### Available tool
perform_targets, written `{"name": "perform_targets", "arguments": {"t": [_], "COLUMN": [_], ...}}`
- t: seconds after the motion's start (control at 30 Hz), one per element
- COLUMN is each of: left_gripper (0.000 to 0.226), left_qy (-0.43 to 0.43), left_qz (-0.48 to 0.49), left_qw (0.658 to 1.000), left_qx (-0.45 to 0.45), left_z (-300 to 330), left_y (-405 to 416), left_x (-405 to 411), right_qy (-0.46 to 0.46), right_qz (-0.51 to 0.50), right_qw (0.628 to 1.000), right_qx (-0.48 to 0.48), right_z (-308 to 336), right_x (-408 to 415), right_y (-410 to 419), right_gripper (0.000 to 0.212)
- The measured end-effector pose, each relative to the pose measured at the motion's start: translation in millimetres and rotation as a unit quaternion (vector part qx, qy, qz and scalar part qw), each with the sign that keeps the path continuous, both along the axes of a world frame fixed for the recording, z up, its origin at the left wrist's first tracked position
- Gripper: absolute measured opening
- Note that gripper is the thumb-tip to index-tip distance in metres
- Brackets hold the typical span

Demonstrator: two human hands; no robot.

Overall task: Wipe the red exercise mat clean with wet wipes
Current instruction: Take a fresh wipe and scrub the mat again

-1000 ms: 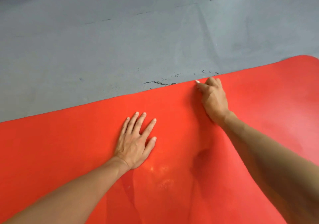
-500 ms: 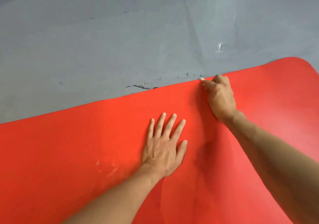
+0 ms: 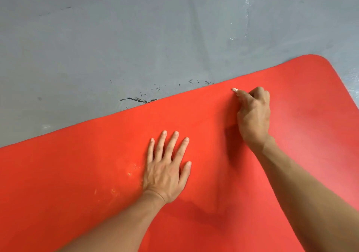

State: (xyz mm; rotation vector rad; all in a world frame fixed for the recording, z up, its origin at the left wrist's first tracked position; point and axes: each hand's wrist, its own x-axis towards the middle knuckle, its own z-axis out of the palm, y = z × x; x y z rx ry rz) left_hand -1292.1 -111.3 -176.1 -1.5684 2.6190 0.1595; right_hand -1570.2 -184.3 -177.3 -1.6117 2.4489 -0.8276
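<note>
The red exercise mat (image 3: 87, 174) lies flat on the floor and fills the lower part of the view, its rounded far right corner in sight. My left hand (image 3: 167, 166) rests palm down on the mat with fingers straight and spread. My right hand (image 3: 254, 114) is curled near the mat's far edge and grips a small wet wipe (image 3: 234, 89), of which only a white tip shows past the fingers. The rest of the wipe is hidden in the fist.
Grey floor (image 3: 136, 38) stretches beyond the mat, with black scuff marks (image 3: 139, 99) along the mat's far edge and wet streaks (image 3: 247, 9) at the upper right. Small pale specks (image 3: 114, 191) sit on the mat left of my left hand.
Both hands have shifted rightward along the mat, toward its rounded corner. My right hand has pulled back a little from the far edge, still gripping the wipe.
</note>
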Motion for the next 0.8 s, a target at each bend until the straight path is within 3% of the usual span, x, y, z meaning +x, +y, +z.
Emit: {"name": "perform_targets", "arguments": {"t": [0.07, 0.13, 0.23, 0.3, 0.37, 0.43, 0.53, 0.7, 0.8], "left_gripper": [0.067, 0.067, 0.067, 0.067, 0.068, 0.067, 0.067, 0.066, 0.065], "left_qy": [0.003, 0.001, 0.006, 0.01, 0.014, 0.016, 0.026, 0.033, 0.039], "left_qz": [-0.001, 0.0, 0.005, 0.001, -0.001, -0.001, -0.004, -0.007, -0.009], "left_qw": [1.0, 1.0, 1.0, 1.0, 1.0, 1.0, 1.0, 0.999, 0.999], "left_qx": [0.0, 0.007, 0.008, 0.007, 0.004, 0.001, -0.005, -0.009, -0.013], "left_z": [0.0, 0.3, 0.6, 1.6, 0.8, -0.5, -2.6, -3.6, -1.9], "left_y": [2.2, 2.3, 1.0, 0.6, -1.1, -0.8, 0.8, -2.1, -0.7], "left_x": [-0.1, 0.1, -2.3, -1.8, 1.5, 1.8, 2.0, 3.6, 3.3], "right_qy": [-0.026, -0.043, -0.039, -0.01, 0.016, 0.012, -0.022, -0.026, 0.011], "right_qz": [-0.063, -0.039, 0.167, 0.242, 0.169, 0.021, -0.082, 0.15, 0.152], "right_qw": [0.998, 0.998, 0.985, 0.97, 0.985, 0.999, 0.996, 0.987, 0.985], "right_qx": [0.0, -0.002, 0.01, 0.017, 0.015, 0.021, 0.026, 0.054, 0.076], "right_z": [0.6, 0.7, 6.6, 11.1, 8.1, 6.6, 6.6, 23.5, 27.1], "right_x": [20.4, 60.3, 107.7, 90.1, 56.5, 27.9, 58.5, 123.7, 81.4], "right_y": [3.6, 21.3, 69.3, 73.4, 57.9, 41.7, 43.1, 103.8, 113.0], "right_gripper": [0.039, 0.045, 0.046, 0.044, 0.04, 0.039, 0.039, 0.04, 0.039]}}
